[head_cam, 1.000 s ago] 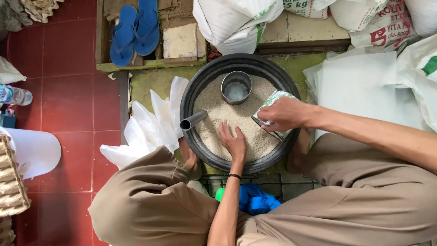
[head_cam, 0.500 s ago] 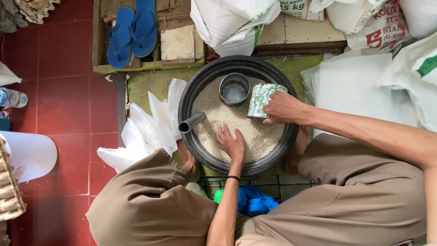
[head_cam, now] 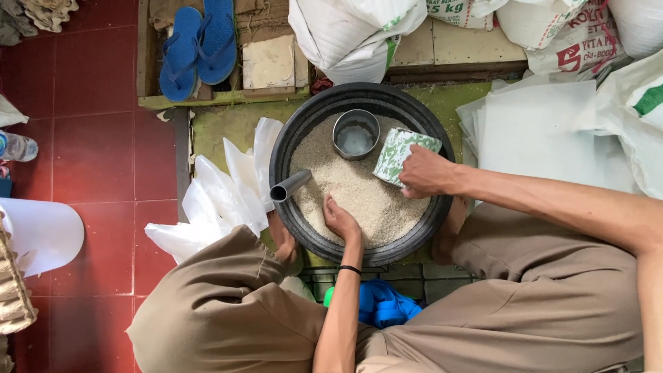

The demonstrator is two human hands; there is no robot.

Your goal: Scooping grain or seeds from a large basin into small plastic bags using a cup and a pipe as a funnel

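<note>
Head view: two hands at a round black basin (head_cam: 290, 148) of pale rice (head_cam: 359, 197).
Right hand (head_cam: 427, 171), closed around a green-patterned white cup (head_cam: 399, 155) at 2 o'clock, should tilt gently; left hand (head_cam: 340, 220) lies flat, empty, at 6 o'clock. Earlier, that cup sat lower in the grain.

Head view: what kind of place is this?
Likely a small grain shop or storeroom floor: a black basin of rice, stacked white sacks, clear plastic bags on red tiles.
</note>
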